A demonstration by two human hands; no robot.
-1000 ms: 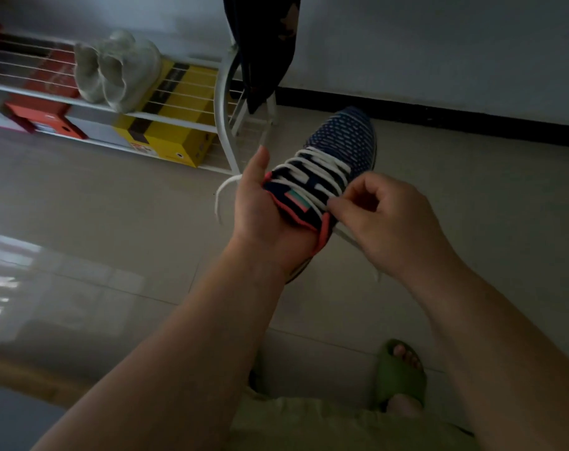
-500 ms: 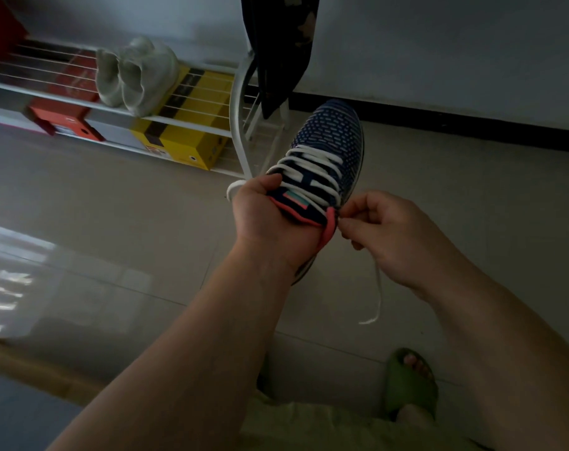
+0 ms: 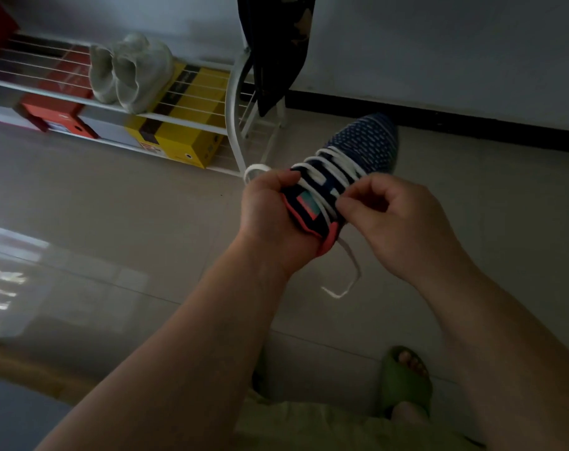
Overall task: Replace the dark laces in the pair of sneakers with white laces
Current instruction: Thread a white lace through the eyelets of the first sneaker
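Hands meet at sneaker (image 3: 348,177) held above floor: left hand (image 3: 270,219) grips heel end, right hand (image 3: 390,219) pinches white lace (image 3: 325,167) near top eyelets; lacing looks nearly complete here, ends untied, second shoe unseen.

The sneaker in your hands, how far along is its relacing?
Done: white lace crisscrosses the sneaker. In hand: left hand grips the heel end, right hand pinches the lace near the top eyelets. Left: loose ends hang untied; no second sneaker shows.
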